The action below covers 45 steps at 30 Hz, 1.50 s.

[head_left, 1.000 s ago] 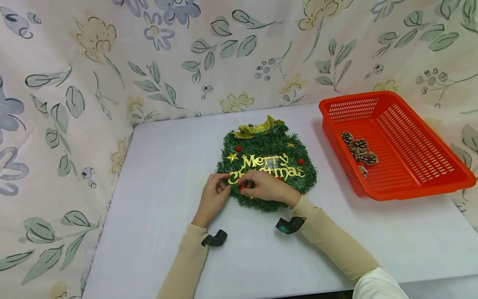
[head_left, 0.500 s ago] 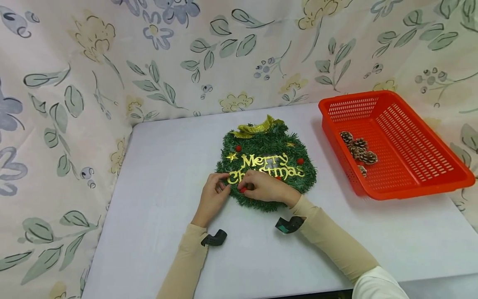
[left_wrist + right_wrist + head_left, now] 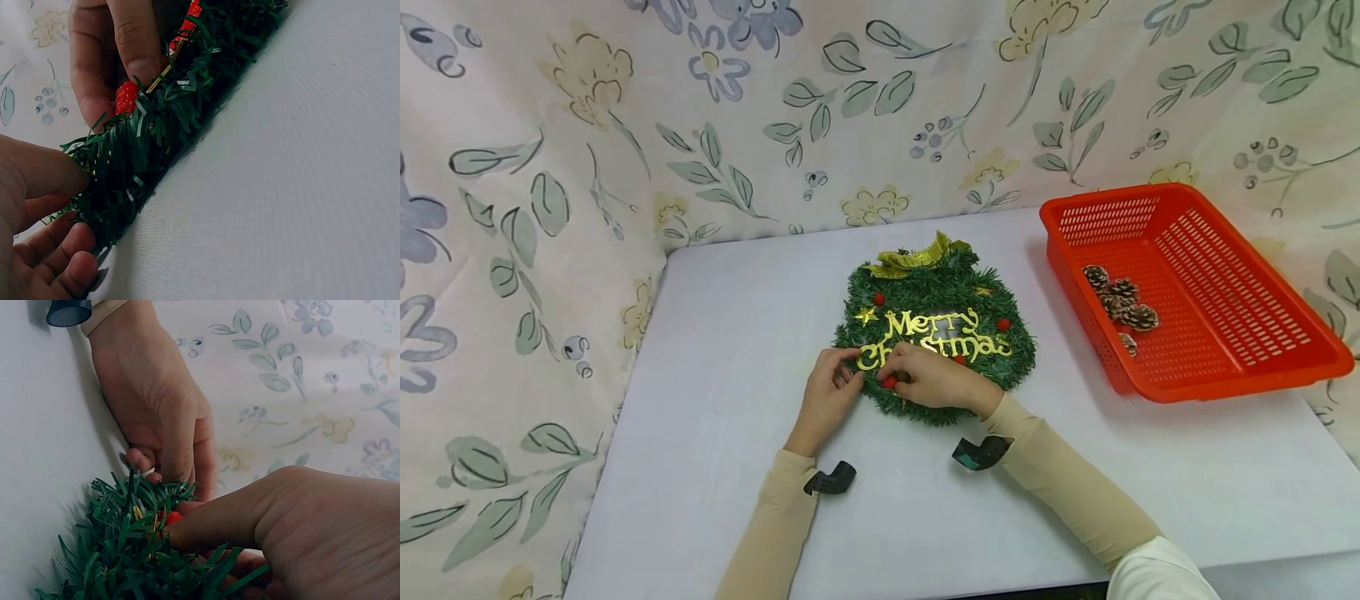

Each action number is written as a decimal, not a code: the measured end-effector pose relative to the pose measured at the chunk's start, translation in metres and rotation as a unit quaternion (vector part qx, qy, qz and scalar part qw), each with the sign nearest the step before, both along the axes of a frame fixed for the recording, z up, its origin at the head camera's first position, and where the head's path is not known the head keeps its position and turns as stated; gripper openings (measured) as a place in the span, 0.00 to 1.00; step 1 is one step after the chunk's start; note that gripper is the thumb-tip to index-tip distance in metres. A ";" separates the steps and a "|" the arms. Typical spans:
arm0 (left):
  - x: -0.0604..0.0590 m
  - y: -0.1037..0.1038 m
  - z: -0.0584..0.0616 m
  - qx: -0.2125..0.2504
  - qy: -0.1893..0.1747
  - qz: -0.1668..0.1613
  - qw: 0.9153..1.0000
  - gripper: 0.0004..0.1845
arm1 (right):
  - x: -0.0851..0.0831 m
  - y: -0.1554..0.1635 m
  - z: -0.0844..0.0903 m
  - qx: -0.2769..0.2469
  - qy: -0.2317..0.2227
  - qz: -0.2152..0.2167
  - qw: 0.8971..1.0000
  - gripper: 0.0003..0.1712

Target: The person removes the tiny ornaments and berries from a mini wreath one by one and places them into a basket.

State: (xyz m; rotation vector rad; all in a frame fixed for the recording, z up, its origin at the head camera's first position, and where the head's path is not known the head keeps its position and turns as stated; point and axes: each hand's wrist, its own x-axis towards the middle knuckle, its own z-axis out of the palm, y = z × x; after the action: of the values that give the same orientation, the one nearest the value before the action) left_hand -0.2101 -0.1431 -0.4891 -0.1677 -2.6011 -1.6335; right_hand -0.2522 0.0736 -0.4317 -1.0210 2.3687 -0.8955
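Note:
A green tinsel wreath [image 3: 934, 329] with gold "Merry Christmas" lettering and a gold bow lies flat on the white table [image 3: 715, 358]. My left hand [image 3: 829, 392] pinches the wreath's lower-left edge [image 3: 119, 169], thumb on top and fingers curled under. My right hand [image 3: 928, 375] rests on the wreath's lower part and pinches a small red berry [image 3: 889, 382] between thumb and fingers; the berry [image 3: 126, 97] shows against the needles in the left wrist view and, half hidden, as a red speck [image 3: 172, 517] in the right wrist view.
An orange plastic basket [image 3: 1262, 367] stands at the right of the table with several pine cones [image 3: 1123, 302] inside. Floral fabric [image 3: 625, 125] walls the back and left. Other red berries [image 3: 1003, 323] and gold stars sit on the wreath.
Almost nothing differs; the right hand's fingers have shifted very slightly on the red berry, while the left hand keeps its hold on the wreath edge.

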 end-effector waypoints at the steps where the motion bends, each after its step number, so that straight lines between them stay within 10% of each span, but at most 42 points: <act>1: 0.000 0.000 0.000 0.000 -0.001 0.000 1.000 0.18 | 0.000 0.000 0.000 0.001 0.002 0.001 1.000 0.15; 45: 0.000 -0.001 -0.002 -0.002 0.002 -0.003 1.000 0.18 | -0.002 0.000 -0.002 -0.026 0.028 -0.020 0.999 0.14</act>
State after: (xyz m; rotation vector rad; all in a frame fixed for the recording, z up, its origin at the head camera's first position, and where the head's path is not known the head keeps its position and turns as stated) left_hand -0.2098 -0.1440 -0.4908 -0.1796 -2.6044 -1.6281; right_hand -0.2540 0.0735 -0.4341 -1.0339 2.4335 -0.9586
